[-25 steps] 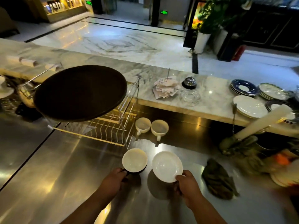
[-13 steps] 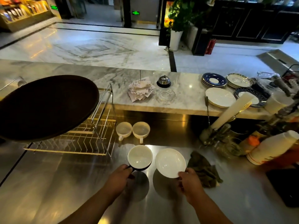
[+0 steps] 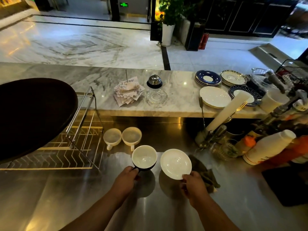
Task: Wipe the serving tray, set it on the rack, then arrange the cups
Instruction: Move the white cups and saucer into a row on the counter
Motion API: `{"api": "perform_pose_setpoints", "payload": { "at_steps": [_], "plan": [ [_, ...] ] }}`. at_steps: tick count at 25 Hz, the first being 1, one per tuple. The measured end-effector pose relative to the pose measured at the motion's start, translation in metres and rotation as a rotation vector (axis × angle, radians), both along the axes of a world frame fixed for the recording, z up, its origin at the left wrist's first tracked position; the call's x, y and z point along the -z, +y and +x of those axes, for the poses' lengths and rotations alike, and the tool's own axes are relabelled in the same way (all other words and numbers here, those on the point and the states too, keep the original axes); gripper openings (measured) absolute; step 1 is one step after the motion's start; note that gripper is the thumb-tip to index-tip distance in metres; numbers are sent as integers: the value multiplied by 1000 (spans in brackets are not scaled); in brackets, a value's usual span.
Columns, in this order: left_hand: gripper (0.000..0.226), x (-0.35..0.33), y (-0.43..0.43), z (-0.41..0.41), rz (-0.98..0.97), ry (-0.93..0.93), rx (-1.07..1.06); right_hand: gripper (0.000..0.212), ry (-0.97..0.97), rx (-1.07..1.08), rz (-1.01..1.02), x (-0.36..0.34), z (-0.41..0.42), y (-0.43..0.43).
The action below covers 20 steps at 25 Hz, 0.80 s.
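Single wide-angle view, worn on my head, facing forward and down. The brushed stainless-steel worktop [image 3: 50,197] lies close beneath me; the grey-veined marble ledge [image 3: 175,104] and polished marble floor [image 3: 83,44] recede beyond.

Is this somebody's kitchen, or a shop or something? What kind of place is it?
Probably the service counter of a café or hotel bar, not a home kitchen. There's a call bell, a spike of paper receipts and stacks of saucers on the marble counter.
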<state>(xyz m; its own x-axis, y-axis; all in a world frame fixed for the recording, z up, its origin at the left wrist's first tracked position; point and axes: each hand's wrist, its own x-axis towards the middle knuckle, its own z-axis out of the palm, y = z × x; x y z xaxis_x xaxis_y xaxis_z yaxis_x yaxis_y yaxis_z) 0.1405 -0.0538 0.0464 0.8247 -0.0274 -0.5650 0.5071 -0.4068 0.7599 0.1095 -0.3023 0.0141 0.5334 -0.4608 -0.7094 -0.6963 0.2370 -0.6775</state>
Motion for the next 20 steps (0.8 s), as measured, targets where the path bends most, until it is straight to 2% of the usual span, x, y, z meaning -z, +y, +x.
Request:
{"api": "perform_pose_setpoints", "payload": {
  "at_steps": [5, 10, 17, 20],
  "plan": [
    [21, 15, -22, 26, -12, 36, -35, 33, 28, 40, 7, 9, 20, -8],
    [25, 38, -45, 48, -123, 107, -142, 36, 56, 88, 57, 19, 48, -11],
    [21, 68, -65, 69, -159, 72, -197, 37, 62, 105, 78, 35, 89, -17],
    [30, 79, -67, 82, -158, 122, -219, 39, 68, 100, 58, 43, 106, -18]
  ]
}}
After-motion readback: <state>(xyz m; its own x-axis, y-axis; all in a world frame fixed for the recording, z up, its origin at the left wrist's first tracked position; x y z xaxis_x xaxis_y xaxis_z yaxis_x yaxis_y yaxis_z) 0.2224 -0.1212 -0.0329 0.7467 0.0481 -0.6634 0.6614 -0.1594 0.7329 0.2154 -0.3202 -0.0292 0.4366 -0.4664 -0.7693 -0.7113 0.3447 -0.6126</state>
